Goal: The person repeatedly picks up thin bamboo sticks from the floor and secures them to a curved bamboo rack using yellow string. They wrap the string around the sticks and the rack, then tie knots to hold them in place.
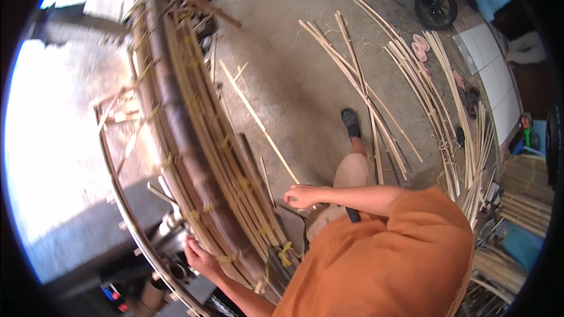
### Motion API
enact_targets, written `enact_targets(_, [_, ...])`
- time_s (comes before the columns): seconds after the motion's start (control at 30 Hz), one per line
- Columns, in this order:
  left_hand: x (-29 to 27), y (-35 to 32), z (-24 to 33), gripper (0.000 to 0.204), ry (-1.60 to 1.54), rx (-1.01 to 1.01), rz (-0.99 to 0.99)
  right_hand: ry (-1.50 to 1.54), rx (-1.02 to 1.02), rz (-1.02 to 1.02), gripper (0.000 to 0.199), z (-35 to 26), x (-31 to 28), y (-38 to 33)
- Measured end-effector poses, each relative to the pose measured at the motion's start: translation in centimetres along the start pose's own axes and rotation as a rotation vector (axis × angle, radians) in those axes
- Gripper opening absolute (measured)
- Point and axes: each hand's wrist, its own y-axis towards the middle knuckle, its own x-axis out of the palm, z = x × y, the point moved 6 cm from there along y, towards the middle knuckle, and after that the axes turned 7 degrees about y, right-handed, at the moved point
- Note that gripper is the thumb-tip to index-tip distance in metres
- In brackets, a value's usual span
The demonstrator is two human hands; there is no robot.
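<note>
A long bench-like bundle of bamboo runs away from me on the left, with a dark thick pole among pale strips tied with yellow cord. My right hand is closed around the near part of a long pale bamboo strip, which slants away over the floor. Beside the bundle's left edge is my left hand, its fingers drawn together. Whatever they may grip is hidden.
Loose bamboo strips lie crossed on the concrete floor ahead, with more bundles to the right. Pink sandals sit among them. A motorbike wheel stands far right. A curved bamboo rail borders the bench's left.
</note>
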Motion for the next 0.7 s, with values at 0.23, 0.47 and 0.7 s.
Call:
enact_targets(0.23, [41.6,-13.3,21.1,0.038,0.073,-0.021,-1.128,0.006,0.474,0.757,0.017,32.6,-28.3,0.4])
enact_targets(0.47, [64.1,-31.6,26.5,0.066,0.419,0.305,-1.621,-0.16,1.067,1.049,0.025,61.3,-46.7,-6.7])
enact_targets(0.7, [69.0,-30.2,29.5,0.072,0.405,0.315,-1.678,-0.194,1.29,1.062,0.032,77.8,-45.6,-12.3])
